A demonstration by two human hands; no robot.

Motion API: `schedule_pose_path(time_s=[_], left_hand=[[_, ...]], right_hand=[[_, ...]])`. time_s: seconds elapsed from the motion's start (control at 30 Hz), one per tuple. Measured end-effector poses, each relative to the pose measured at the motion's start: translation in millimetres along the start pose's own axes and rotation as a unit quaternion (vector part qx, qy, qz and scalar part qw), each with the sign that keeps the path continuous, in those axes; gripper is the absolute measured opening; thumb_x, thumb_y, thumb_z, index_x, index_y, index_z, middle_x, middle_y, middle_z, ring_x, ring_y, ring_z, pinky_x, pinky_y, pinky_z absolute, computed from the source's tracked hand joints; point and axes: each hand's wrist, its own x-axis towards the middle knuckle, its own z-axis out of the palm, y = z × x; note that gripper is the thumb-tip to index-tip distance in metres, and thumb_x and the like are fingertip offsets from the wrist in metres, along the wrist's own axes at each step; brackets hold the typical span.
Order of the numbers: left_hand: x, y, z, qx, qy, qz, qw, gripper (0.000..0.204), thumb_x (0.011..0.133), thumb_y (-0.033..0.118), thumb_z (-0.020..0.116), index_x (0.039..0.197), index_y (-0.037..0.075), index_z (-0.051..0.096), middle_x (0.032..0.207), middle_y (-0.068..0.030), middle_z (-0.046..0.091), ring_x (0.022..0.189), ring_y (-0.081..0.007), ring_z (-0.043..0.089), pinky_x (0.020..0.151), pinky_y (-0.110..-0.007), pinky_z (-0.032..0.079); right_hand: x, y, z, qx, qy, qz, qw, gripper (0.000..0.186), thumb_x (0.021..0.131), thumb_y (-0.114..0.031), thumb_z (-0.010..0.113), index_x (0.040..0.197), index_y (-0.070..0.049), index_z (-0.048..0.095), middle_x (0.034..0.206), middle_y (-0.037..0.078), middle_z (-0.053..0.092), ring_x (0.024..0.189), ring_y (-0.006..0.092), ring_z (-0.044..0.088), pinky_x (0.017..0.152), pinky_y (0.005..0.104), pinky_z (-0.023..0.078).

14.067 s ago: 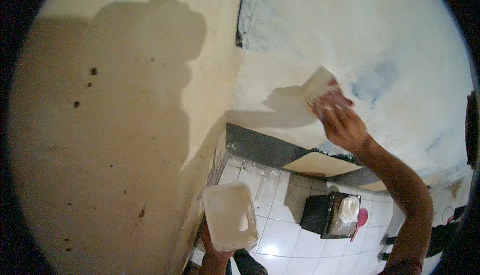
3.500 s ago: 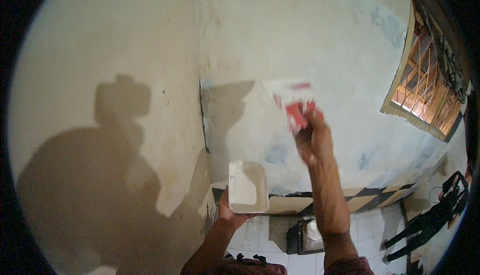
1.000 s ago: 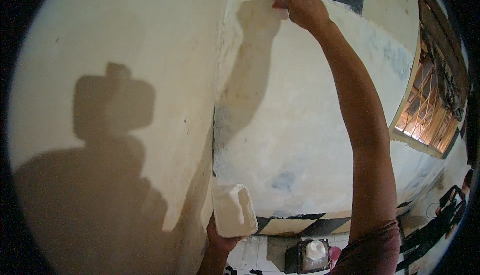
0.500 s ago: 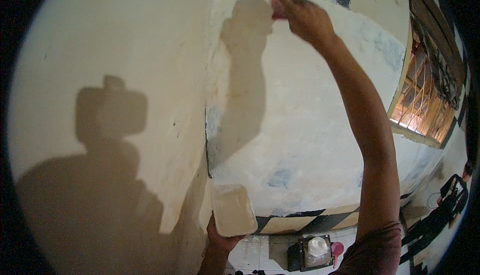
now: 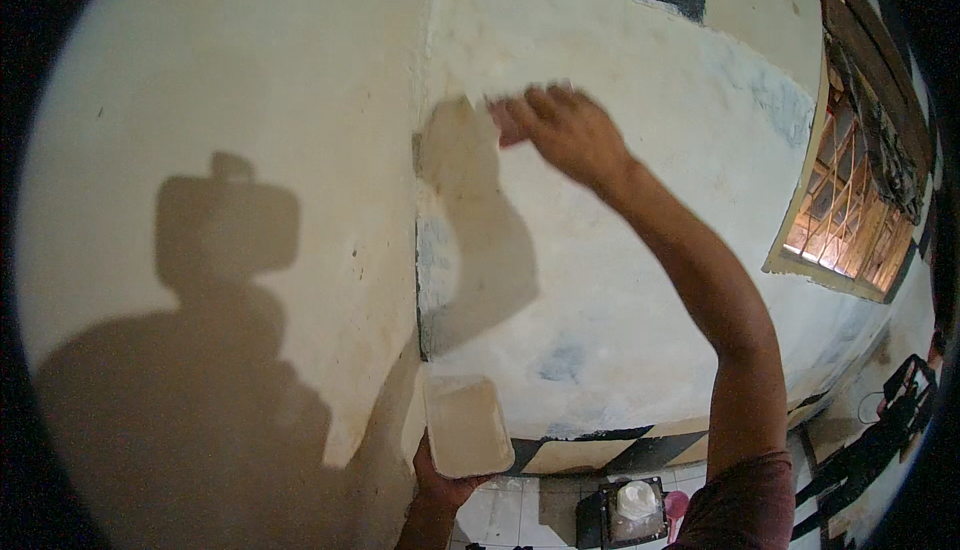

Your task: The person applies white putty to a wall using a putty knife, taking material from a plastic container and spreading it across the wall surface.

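My right hand (image 5: 575, 140) is raised against the white-coated wall (image 5: 640, 210), its fingers closed round a small pinkish-red scraper-like tool (image 5: 509, 128). The tool is blurred and partly hidden by the fingers, so its exact kind is unclear. Low at the wall corner, my left hand (image 5: 445, 475) holds up a shallow rectangular tray (image 5: 468, 428) from below. Cream colour fills the tray's face; I cannot tell how much material lies in it. Bluish-grey patches show through the wall's white coat.
A barred window (image 5: 850, 205) opens on the right. Below, a dark crate (image 5: 605, 515) bears a white tub-like item (image 5: 637, 500), with a pink dipper (image 5: 677, 503) beside it. Another person (image 5: 880, 450) in dark clothes stands at the far right. A plain wall (image 5: 300, 80) adjoins on the left.
My right hand has swept down and a little left along the wall with the pinkish-red tool. The left hand and the tray have stayed nearly in place.
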Motion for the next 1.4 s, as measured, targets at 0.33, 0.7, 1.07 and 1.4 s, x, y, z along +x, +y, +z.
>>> schedule_pose_path(time_s=[0.33, 0.7, 1.07, 1.4], left_hand=[[-6, 8, -3, 0.201, -0.010, 0.126, 0.971, 0.062, 0.093, 0.052, 0.035, 0.141, 0.012, 0.037, 0.133, -0.0174, 0.049, 0.117, -0.0426, 0.053, 0.084, -0.070, 0.047], [-17, 23, 5, -0.055, -0.076, 0.047, 0.994, 0.064, 0.093, 0.050, 0.035, 0.142, 0.010, 0.034, 0.133, -0.0183, 0.050, 0.117, -0.0424, 0.053, 0.086, -0.068, 0.047], [10, -8, 23, 0.004, -0.025, -0.013, 1.000, 0.061, 0.093, 0.053, 0.035, 0.140, 0.014, 0.040, 0.130, -0.0145, 0.053, 0.114, -0.0384, 0.057, 0.085, -0.063, 0.050], [19, -31, 20, 0.052, -0.064, -0.007, 0.997, 0.055, 0.093, 0.046, 0.043, 0.137, 0.014, 0.043, 0.128, -0.0138, 0.054, 0.117, -0.0355, 0.054, 0.090, -0.059, 0.048]], right_hand=[[110, 101, 48, -0.190, 0.154, -0.166, 0.955, 0.044, 0.080, -0.030, 0.063, 0.123, -0.033, 0.055, 0.129, 0.004, 0.051, 0.124, 0.0263, 0.047, 0.105, 0.0439, 0.040], [54, 144, 60, -0.131, 0.169, -0.199, 0.956, 0.049, 0.072, -0.020, 0.069, 0.120, -0.016, 0.059, 0.124, 0.005, 0.056, 0.119, 0.0253, 0.052, 0.105, 0.0409, 0.040], [-188, 182, -106, -0.258, 0.031, 0.111, 0.959, 0.048, 0.075, 0.002, 0.063, 0.122, -0.010, 0.057, 0.119, 0.016, 0.054, 0.106, 0.0358, 0.055, 0.089, 0.0426, 0.048], [-222, -181, -131, 0.669, 0.028, 0.662, 0.338, 0.022, 0.090, -0.021, 0.062, 0.098, -0.001, 0.063, 0.086, 0.007, 0.066, 0.073, 0.0135, 0.061, 0.062, 0.0270, 0.048]])
